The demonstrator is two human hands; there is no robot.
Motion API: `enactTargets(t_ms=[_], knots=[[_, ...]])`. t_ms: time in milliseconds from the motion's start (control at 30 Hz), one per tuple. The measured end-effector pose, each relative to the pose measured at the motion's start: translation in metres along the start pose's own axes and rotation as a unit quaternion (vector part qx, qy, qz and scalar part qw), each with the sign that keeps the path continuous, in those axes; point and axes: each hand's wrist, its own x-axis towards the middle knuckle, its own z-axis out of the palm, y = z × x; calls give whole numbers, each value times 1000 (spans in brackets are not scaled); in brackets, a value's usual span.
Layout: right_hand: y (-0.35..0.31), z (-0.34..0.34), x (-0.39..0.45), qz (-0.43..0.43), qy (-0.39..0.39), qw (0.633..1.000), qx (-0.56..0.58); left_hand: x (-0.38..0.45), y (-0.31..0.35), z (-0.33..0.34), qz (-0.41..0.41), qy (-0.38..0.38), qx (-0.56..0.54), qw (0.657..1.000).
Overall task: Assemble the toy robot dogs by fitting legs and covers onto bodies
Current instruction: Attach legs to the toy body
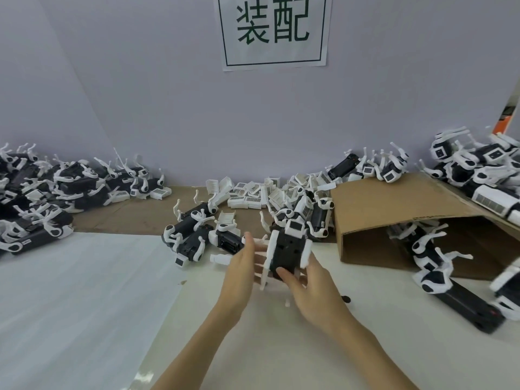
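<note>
The black plastic toy dog body with white side legs and a small white-framed head is being held up over the pale table, straight ahead of the person and just in front of the jumble of loose parts. Its long axis is running away from the person, head end farthest and tail end nearest, underside or back turned up toward the camera; which face it is cannot be told. The right hand is cupping the near end from the right, its thumb lying on the dark body, so it is grasping the toy. The left hand is standing just beside the left flank with straight fingers, released, seemingly touching the white legs there. Any leg or cover fitting is probably going to be done by the left hand, the free one. The heap of white ribbed plastic covers is lying farther back, beyond the body and slightly left.
</note>
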Motion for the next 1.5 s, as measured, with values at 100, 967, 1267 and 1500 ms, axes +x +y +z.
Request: enactTargets(t_ms=[100, 967, 1267, 1500], knots=[[3, -6, 0, -58, 9, 997, -60, 6, 6, -12, 23, 4, -46, 999], [-31, -24, 0, -13, -59, 966, 252, 2, 0, -52, 69, -89, 8, 994], [-19, -5, -7, -140, 3, 990, -25, 7, 6, -27, 174, 75, -64, 980], [-26, 29, -18, -223, 10, 964, -143, 7, 19, -50, 127, 113, -224, 960]])
